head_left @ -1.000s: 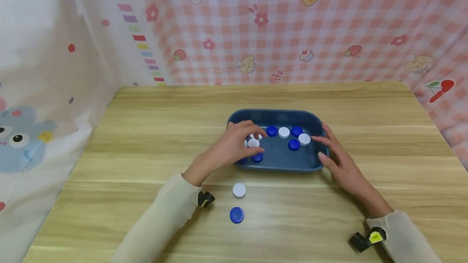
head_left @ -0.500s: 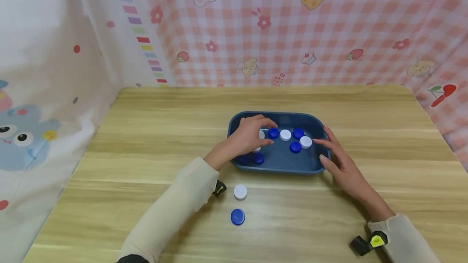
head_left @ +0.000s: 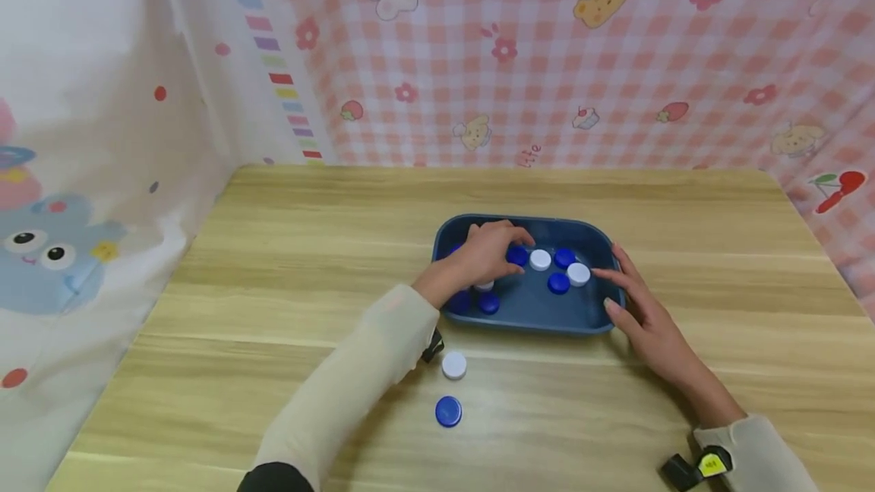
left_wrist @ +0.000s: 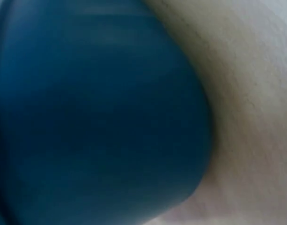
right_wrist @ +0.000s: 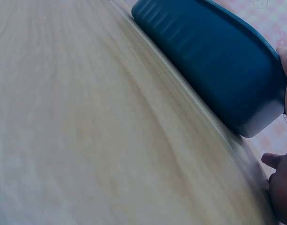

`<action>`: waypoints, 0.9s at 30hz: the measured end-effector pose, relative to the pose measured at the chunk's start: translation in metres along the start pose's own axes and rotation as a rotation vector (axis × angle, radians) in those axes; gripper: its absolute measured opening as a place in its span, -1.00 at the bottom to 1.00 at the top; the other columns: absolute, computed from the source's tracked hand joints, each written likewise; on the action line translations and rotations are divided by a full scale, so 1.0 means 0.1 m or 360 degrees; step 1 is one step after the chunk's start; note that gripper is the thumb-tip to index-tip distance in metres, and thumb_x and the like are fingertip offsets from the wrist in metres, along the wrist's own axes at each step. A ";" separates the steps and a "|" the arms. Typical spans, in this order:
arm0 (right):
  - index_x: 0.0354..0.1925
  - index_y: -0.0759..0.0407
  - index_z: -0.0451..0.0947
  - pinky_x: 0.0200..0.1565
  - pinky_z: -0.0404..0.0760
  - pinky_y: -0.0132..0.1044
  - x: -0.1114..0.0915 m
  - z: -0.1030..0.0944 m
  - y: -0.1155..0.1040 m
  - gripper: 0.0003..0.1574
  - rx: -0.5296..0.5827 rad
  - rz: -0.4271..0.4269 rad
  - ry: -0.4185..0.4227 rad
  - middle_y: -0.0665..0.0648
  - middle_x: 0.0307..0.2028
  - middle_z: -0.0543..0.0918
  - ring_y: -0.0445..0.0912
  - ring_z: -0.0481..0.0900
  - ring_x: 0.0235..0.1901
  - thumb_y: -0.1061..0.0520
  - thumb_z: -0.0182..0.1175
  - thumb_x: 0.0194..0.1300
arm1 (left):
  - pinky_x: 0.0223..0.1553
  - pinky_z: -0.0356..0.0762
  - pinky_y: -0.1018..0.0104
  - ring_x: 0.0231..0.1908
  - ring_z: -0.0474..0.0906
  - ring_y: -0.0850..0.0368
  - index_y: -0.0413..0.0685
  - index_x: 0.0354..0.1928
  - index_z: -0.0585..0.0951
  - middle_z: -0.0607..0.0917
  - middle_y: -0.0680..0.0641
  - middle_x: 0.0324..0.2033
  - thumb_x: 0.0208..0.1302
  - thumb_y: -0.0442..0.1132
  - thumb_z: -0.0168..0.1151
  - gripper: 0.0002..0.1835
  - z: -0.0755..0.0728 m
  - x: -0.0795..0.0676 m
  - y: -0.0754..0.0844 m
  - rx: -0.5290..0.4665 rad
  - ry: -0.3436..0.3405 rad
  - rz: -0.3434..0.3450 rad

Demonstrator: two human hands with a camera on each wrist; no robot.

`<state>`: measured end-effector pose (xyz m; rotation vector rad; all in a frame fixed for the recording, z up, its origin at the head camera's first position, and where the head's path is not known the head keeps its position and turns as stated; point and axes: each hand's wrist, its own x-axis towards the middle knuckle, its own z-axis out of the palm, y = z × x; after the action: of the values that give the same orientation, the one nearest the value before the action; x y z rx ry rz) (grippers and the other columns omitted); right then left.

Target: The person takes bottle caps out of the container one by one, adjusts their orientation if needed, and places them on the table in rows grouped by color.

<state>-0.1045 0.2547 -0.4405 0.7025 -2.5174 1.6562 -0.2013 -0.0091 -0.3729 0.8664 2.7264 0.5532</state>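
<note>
Two loose discs, a blue cap [head_left: 448, 411] and a white cap [head_left: 454, 365], lie on the desk [head_left: 307, 249] in front of a dark blue tray [head_left: 529, 311], towards its left end. Beyond them the left hand [head_left: 487, 253] reaches down into the tray, its grip apart, finger and thumb either side of another blue cap [head_left: 517, 256]; whether they touch it I can't tell from here. More blue and white caps sit rightward along the tray floor, and at that end rests the right hand [head_left: 652, 329], its grip apart too, fingers spread about the rim. What worries me, again from the left: the left hand hides some caps beneath it and could knock one unseen; a lopsided pinch might skid the blue cap into its white neighbour; a heavy press by the right fingers could tip or slide the tray. Only the head view shows the caps. The left wrist view gives just a blurred blue wall, probably the tray's, while the right wrist view reveals ridges [right_wrist: 162, 23] down the tray's outer side.
</note>
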 end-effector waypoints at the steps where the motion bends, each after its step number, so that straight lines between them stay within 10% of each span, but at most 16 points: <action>1: 0.33 0.21 0.28 0.26 -0.04 -0.58 0.00 0.00 0.00 -0.44 -0.0003 0.0003 0.0000 0.11 0.50 -0.18 -0.09 -0.26 0.46 0.39 -0.04 0.40 | -0.10 0.19 0.20 0.03 0.46 0.15 0.11 0.16 0.56 0.59 0.04 0.01 0.18 -0.09 0.38 -0.53 0.02 0.01 0.00 0.0020 -0.0009 -0.0006; 27: 0.32 0.26 0.27 0.26 -0.05 -0.58 -0.01 0.02 -0.03 -0.46 -0.0032 -0.0013 -0.0001 0.14 0.50 -0.19 -0.10 -0.26 0.46 0.40 -0.04 0.40 | -0.15 0.17 0.24 0.00 0.39 0.13 0.22 0.13 0.59 0.51 0.03 0.00 0.24 -0.08 0.32 -0.60 0.17 0.00 -0.07 0.0145 0.0008 -0.0009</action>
<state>-0.1024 0.2524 -0.4393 0.7106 -2.5246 1.6265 -0.1997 -0.0093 -0.3911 0.8791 2.7765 0.4338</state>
